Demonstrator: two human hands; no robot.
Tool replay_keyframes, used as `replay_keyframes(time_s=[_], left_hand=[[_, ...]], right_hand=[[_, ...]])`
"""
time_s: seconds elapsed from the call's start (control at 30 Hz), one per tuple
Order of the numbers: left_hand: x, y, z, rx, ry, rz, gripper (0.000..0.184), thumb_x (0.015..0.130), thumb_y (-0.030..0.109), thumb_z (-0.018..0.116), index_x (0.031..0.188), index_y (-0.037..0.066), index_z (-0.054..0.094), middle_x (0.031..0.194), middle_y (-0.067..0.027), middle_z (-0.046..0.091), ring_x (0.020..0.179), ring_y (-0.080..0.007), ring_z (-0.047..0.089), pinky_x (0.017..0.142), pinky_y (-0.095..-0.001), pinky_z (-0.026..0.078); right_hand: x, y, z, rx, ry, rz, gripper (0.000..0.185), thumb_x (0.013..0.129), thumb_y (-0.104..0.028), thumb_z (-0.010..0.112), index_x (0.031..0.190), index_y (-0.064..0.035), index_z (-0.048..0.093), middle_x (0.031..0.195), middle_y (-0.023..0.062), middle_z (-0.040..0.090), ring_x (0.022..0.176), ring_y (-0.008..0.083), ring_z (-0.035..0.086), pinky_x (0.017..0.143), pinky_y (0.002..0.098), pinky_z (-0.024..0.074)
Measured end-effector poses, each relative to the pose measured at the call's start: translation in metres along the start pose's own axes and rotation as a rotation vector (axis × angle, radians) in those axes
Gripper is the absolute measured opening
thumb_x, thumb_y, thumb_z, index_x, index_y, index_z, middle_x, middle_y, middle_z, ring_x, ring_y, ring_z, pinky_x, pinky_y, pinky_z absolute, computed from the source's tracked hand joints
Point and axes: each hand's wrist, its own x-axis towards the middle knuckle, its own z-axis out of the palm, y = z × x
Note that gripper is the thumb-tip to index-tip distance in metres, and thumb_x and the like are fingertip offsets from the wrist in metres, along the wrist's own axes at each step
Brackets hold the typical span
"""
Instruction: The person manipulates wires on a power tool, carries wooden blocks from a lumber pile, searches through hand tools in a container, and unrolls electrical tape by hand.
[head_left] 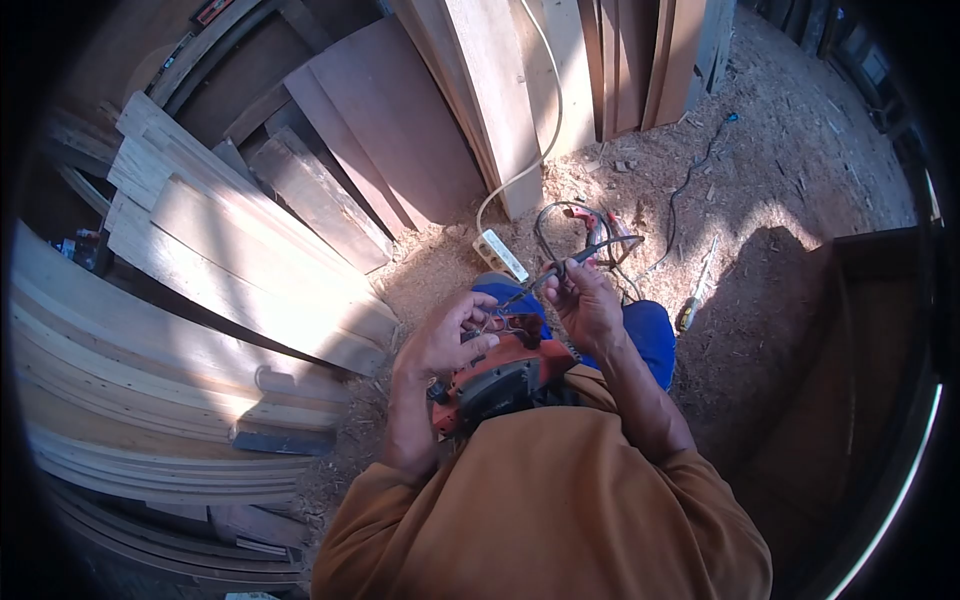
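A red and black power tool rests at my lap, its red handle part opened with thin wires showing. My left hand is over the handle end, its fingers curled at these wires and its thumb apart from them; the exact contact is partly hidden. Between the thumb and fingers of my right hand is a black power cord. One end of the cord points down toward the wires, and the rest loops away beyond the hand.
A white power strip with a pale cable lies ahead on sawdust. Near it is another red tool. A screwdriver lies to the right. Stacked planks fill the left, with upright boards ahead. A dark cabinet-like panel stands right.
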Motion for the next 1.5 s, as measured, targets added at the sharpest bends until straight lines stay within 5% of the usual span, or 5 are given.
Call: replay_keyframes(time_s=[0.27, 0.77, 0.87, 1.07, 1.5], left_hand=[[-0.004, 0.003, 0.001, 0.012, 0.033, -0.147, 0.038, 0.089, 0.008, 0.065, 0.126, 0.001, 0.059, 0.106, -0.0138, 0.069, 0.090, -0.0181, 0.067, 0.075, -0.0333, 0.055], [0.033, -0.005, 0.025, 0.650, 0.269, 0.423, 0.031, 0.093, 0.013, 0.066, 0.121, 0.001, 0.064, 0.105, -0.0113, 0.067, 0.087, -0.0163, 0.065, 0.075, -0.0321, 0.053], [0.041, -0.001, 0.036, 0.195, 0.110, 0.115, 0.024, 0.095, 0.010, 0.064, 0.116, 0.000, 0.066, 0.099, -0.0108, 0.068, 0.084, -0.0147, 0.064, 0.075, -0.0311, 0.053], [0.042, -0.031, 0.043, 0.143, 0.178, 0.115, 0.017, 0.090, 0.014, 0.066, 0.104, 0.003, 0.070, 0.089, -0.0144, 0.070, 0.080, -0.0284, 0.065, 0.071, -0.0382, 0.052], [0.028, -0.014, 0.024, 0.223, 0.086, 0.084, 0.016, 0.089, 0.018, 0.069, 0.095, 0.003, 0.069, 0.077, -0.0123, 0.063, 0.071, -0.0223, 0.059, 0.065, -0.0374, 0.047]], right_hand=[[0.004, -0.007, 0.001, 0.074, -0.001, 0.033, 0.017, 0.105, -0.015, 0.051, 0.107, 0.0003, 0.059, 0.102, 0.0159, 0.070, 0.079, 0.0189, 0.070, 0.071, 0.0326, 0.0623], [0.001, 0.013, -0.008, -0.147, -0.060, -0.007, 0.009, 0.102, -0.014, 0.059, 0.103, -0.0060, 0.063, 0.097, 0.0057, 0.071, 0.078, 0.0084, 0.062, 0.074, 0.0256, 0.0532], [0.003, 0.014, -0.014, -0.149, -0.078, 0.007, 0.007, 0.103, -0.013, 0.057, 0.103, -0.0076, 0.062, 0.102, 0.0092, 0.072, 0.080, 0.0099, 0.065, 0.074, 0.0259, 0.0552], [0.005, 0.013, -0.031, -0.188, -0.042, -0.002, 0.006, 0.102, -0.012, 0.058, 0.102, -0.0082, 0.063, 0.100, 0.0092, 0.073, 0.077, 0.0102, 0.063, 0.072, 0.0281, 0.0535], [0.012, 0.002, -0.031, -0.093, 0.106, -0.059, 0.006, 0.102, -0.015, 0.059, 0.101, -0.0100, 0.061, 0.098, 0.0077, 0.072, 0.076, 0.0123, 0.063, 0.074, 0.0316, 0.0538]])
